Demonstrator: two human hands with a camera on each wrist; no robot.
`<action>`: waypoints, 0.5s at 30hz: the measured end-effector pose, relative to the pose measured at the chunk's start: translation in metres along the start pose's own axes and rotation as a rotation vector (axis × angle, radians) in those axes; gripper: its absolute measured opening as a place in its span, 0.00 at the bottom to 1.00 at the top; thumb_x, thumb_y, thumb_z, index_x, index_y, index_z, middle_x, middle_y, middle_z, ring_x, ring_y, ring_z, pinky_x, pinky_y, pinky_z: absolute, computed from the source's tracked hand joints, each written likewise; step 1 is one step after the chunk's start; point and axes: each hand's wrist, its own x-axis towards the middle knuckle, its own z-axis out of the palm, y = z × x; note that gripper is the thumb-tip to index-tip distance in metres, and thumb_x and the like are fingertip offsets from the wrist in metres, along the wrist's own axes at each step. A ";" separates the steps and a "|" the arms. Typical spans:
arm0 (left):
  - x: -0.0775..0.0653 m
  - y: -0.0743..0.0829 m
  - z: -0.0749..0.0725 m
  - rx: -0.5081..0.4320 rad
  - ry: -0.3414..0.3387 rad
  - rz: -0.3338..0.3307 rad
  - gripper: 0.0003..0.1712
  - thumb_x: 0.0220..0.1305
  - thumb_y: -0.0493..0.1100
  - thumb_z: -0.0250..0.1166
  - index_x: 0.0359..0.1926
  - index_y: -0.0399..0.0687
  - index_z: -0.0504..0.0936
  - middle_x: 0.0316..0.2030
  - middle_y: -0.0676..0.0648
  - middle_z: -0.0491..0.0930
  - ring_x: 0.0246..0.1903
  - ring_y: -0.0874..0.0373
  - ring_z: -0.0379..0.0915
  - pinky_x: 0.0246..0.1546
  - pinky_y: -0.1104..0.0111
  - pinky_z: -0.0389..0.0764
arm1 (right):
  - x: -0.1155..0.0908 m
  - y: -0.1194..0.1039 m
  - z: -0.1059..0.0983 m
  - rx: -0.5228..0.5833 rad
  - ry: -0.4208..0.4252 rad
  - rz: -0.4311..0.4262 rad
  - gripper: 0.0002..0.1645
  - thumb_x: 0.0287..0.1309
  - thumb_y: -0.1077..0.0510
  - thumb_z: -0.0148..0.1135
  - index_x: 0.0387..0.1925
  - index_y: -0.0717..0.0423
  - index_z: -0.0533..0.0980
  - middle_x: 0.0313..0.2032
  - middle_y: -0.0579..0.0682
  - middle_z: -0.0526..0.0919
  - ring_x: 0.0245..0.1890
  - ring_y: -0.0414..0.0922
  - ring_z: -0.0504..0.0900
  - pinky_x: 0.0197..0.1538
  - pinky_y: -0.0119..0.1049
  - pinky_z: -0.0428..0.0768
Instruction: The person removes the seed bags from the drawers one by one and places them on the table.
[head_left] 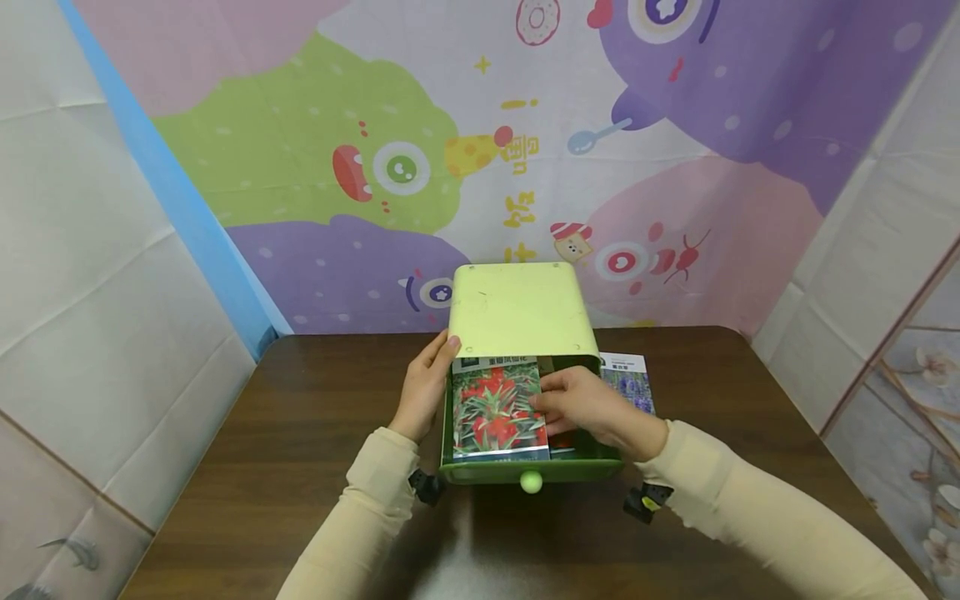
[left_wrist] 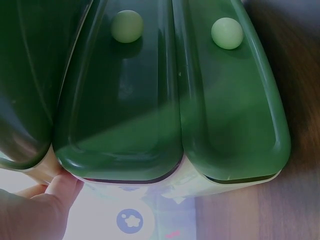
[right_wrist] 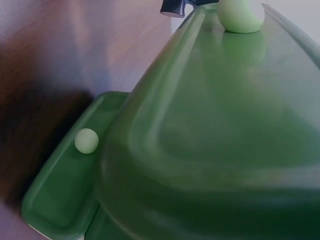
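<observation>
A small drawer cabinet (head_left: 521, 308) with a pale yellow-green shell stands on the table, its green top drawer (head_left: 480, 473) pulled out. In that drawer lies a seed packet (head_left: 495, 412) printed with red flowers, its far end close to the shell's front edge. My right hand (head_left: 588, 408) reaches over the drawer and pinches the packet's right edge; some fingertips are hidden inside. My left hand (head_left: 426, 383) rests against the cabinet's left side, thumb near the top front corner. In the left wrist view part of the left hand (left_wrist: 37, 210) touches the shell.
Another packet (head_left: 630, 383), with purple flowers, lies right of the cabinet, partly hidden by the right hand. Below the pulled-out drawer are two shut drawers with round knobs (left_wrist: 127, 26). A patterned cloth (head_left: 315, 158) hangs behind the brown table (head_left: 330, 425).
</observation>
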 end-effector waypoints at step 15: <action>0.000 -0.001 0.000 0.007 -0.005 0.000 0.40 0.68 0.67 0.54 0.73 0.55 0.63 0.73 0.48 0.61 0.74 0.50 0.54 0.72 0.49 0.60 | 0.000 0.003 0.003 -0.006 -0.028 0.022 0.19 0.69 0.63 0.53 0.21 0.55 0.61 0.20 0.47 0.70 0.19 0.40 0.75 0.28 0.34 0.85</action>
